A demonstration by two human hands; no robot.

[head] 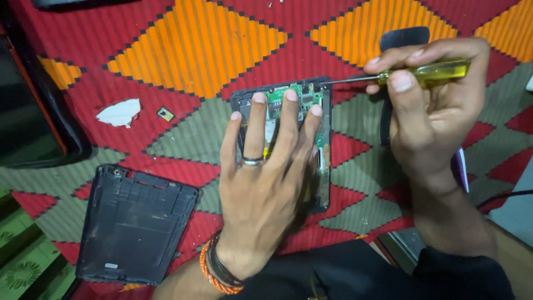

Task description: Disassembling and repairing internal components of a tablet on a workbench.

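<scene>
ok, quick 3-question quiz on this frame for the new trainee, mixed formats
1. True or false: the left hand lies flat on the opened device.
2. What does the right hand hold? A) tweezers B) yellow-handled screwdriver C) brush
3. Fill in: the removed back cover lies on the patterned cloth to the ____ of the device.

Key: 1 true. 2 B; its tip is at the device's top right corner, by the green circuit board. 3 left.

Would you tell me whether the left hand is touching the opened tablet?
Touching: the head view shows the left hand pressed flat on the tablet, fingertips on its green board.
</scene>
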